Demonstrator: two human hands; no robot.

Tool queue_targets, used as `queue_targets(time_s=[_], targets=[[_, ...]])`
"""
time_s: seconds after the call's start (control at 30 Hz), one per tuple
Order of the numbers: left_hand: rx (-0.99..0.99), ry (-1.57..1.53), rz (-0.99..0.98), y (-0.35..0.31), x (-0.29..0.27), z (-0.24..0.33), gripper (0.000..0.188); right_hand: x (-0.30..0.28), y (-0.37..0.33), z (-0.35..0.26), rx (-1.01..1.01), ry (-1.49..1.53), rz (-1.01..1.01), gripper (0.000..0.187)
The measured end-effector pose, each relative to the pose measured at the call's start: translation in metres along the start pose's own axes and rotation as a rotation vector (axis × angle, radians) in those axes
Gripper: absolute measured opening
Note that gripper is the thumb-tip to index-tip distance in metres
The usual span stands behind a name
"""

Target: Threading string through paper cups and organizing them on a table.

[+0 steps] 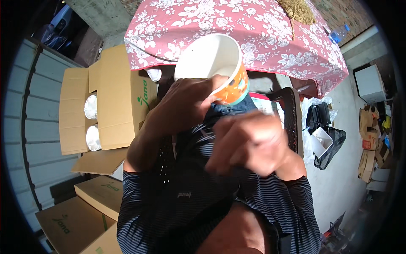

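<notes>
A large paper tub (230, 86), white inside with an orange patterned outside and a teal band at its base, is tilted with its open mouth up and toward me. My left hand (192, 99) grips its rim and near wall, fingers wrapped over the edge. Close to my chest, below and right of the tub, my right hand (251, 142) is curled closed and somewhat blurred by motion. It looks apart from the tub, and whatever its fingers may hold is hidden.
A table with a pink floral cloth (253, 25) stands ahead, with a straw-like bundle (298, 10) on it. At left, an open cardboard box (114, 101) holds white wrapped stacks (93, 137); more cartons (69, 220) lie below. A black bag (332, 148) and white container (322, 142) sit right.
</notes>
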State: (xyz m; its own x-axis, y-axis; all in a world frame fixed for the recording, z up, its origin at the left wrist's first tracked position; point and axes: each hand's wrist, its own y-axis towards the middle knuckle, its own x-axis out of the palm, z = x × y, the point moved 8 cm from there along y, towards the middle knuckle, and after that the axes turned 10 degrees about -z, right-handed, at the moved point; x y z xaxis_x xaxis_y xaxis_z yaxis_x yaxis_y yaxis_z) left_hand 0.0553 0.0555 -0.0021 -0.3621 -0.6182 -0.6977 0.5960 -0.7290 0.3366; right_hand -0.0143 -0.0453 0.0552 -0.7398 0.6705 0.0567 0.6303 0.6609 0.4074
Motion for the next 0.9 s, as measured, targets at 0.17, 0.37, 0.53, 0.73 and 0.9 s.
queue_targets(time_s=[0.17,0.37,0.53,0.73,0.9], targets=[[0.025,-0.042,-0.152,0.003,-0.011,0.007,0.036,-0.105,-0.034,0.038,0.054,0.148,0.578,0.018],[-0.22,-0.319,-0.132,0.004,-0.005,-0.013,0.038,-0.12,-0.045,0.059,0.096,0.127,0.709,0.014],[0.257,0.093,0.555,-0.024,-0.02,0.035,0.019,-0.122,-0.044,0.062,0.138,0.115,0.734,0.013],[0.468,0.372,0.411,-0.013,0.013,0.082,0.021,-0.127,-0.043,0.079,0.073,0.365,0.703,0.014],[0.082,0.422,0.383,0.006,0.005,0.04,0.03,-0.166,-0.048,0.061,-0.06,0.312,0.581,0.01]])
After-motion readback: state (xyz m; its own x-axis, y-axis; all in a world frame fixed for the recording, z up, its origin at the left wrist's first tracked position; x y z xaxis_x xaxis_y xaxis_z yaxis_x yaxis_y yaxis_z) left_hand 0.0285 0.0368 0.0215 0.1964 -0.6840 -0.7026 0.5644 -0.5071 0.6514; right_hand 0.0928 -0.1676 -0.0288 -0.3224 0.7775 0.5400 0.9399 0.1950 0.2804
